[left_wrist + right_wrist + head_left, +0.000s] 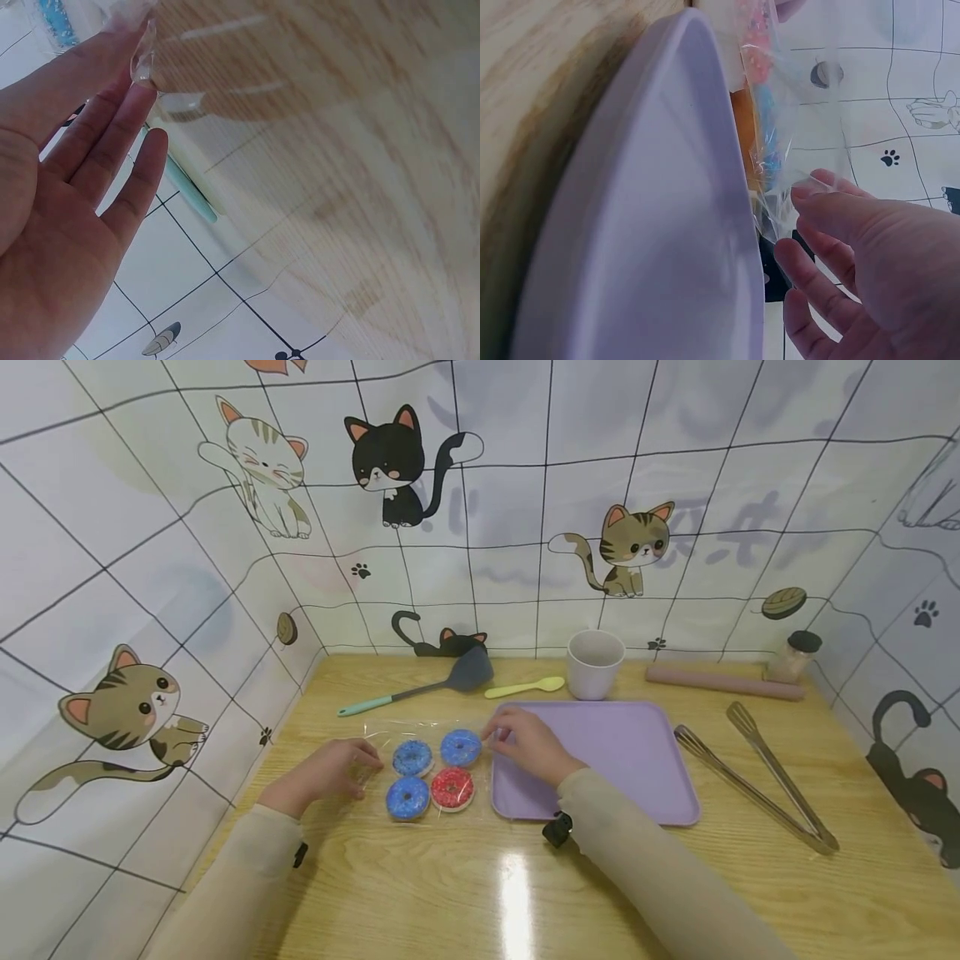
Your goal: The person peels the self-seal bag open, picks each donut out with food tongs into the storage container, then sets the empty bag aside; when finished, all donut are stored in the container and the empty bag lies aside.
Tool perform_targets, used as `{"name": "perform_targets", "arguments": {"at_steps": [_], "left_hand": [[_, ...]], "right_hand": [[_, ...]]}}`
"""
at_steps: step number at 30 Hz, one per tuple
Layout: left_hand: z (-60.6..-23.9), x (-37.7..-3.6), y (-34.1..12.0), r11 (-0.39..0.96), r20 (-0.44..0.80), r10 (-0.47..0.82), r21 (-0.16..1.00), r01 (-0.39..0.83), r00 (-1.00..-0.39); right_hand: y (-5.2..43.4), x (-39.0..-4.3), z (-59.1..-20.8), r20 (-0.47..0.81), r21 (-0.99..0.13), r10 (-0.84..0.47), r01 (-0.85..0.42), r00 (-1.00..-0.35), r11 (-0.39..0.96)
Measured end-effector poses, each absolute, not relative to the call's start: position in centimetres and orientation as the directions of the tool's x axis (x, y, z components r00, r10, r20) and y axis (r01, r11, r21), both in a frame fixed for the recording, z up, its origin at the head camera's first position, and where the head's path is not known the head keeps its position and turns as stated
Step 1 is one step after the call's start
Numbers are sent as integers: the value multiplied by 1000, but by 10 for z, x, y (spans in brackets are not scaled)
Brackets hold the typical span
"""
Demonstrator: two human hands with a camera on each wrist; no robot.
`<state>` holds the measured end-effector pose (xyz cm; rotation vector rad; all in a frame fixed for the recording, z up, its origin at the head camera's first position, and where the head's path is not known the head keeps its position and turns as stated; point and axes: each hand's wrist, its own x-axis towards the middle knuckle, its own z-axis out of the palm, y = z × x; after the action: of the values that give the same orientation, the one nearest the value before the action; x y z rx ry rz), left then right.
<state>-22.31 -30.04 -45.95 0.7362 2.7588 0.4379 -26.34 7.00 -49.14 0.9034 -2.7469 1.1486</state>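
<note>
A clear plastic bag (431, 731) lies on the wooden table (465, 885) with three blue doughnuts (412, 757) and one red doughnut (452, 787) inside. My left hand (366, 767) is at the bag's left edge; in the left wrist view its nearly straight fingertips (146, 82) pinch a fold of the plastic (142, 60). On the bag's right edge, beside the purple tray (622, 752), my right hand (495, 739) pinches the film. The right wrist view shows that hand (799, 199) gripping the crinkled plastic (772, 180) next to the tray rim (705, 150).
Behind the bag lie a grey spatula with a teal handle (420, 689) and a yellow spoon (525, 687). A white cup (595, 664), a pink rolling pin (723, 682) and a small jar (793, 657) stand at the back. Metal tongs (757, 777) lie right of the tray.
</note>
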Motion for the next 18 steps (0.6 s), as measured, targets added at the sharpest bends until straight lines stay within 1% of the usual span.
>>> {"name": "perform_targets", "arguments": {"at_steps": [3, 9, 18], "left_hand": [[-461, -223, -300, 832, -168, 503, 358, 423, -848], [-461, -224, -299, 831, -162, 507, 355, 429, -847], [-461, -224, -300, 833, -163, 508, 340, 435, -846]], "right_hand": [[69, -264, -491, 235, -618, -499, -524, -834, 586], [75, -260, -491, 195, -637, -473, -477, -860, 605], [90, -257, -492, 195, -628, -447, -461, -873, 627]]}}
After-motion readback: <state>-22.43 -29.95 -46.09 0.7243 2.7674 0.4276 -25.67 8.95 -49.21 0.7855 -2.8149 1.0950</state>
